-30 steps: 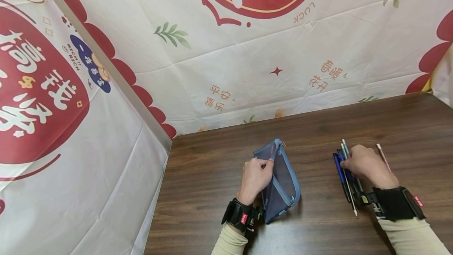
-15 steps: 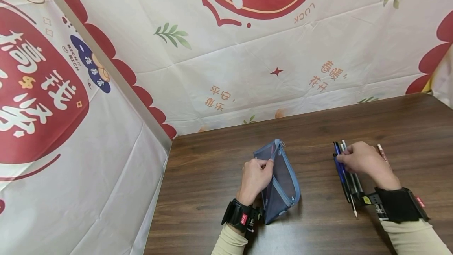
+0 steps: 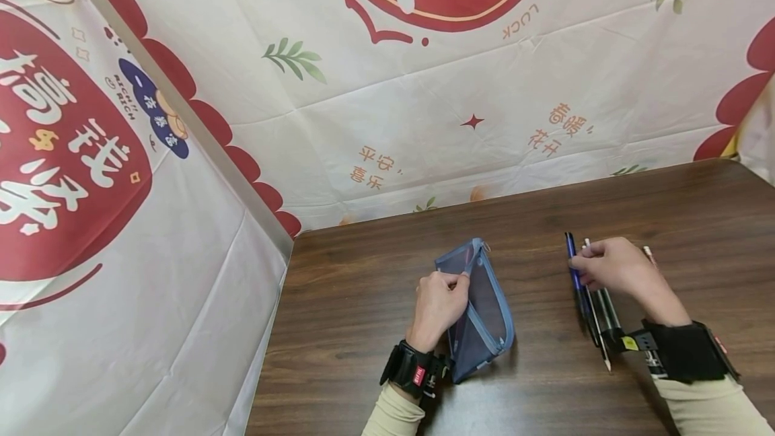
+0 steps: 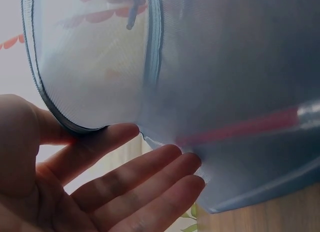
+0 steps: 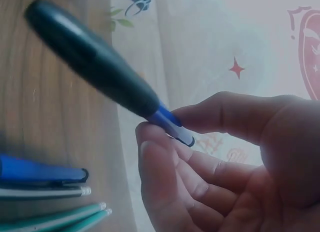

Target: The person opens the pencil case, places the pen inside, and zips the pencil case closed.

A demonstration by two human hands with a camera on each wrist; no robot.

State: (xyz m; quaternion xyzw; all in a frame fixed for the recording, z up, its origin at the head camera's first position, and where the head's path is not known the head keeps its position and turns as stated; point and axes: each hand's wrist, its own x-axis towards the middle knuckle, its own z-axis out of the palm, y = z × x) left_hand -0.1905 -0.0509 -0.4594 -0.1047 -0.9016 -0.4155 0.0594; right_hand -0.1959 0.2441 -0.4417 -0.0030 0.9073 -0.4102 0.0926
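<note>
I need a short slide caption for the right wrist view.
Right hand pinches a blue-and-black pen above the pens lying on the wooden table.

Blues on dark brown wood

I see a grey-blue mesh pouch (image 3: 478, 305) at my left hand (image 3: 437, 305); a blue-and-black pen (image 3: 572, 262) in my right (image 3: 611, 268).

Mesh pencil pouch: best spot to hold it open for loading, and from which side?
Probably grip the mesh pencil pouch at its zippered rim, near the far end, coming from its left. The left hand already pinches the edge there, and the zipper opening faces right, toward the pens and the right hand holding a blue pen. The stitched rim looks stiffer than the soft mesh.
</note>
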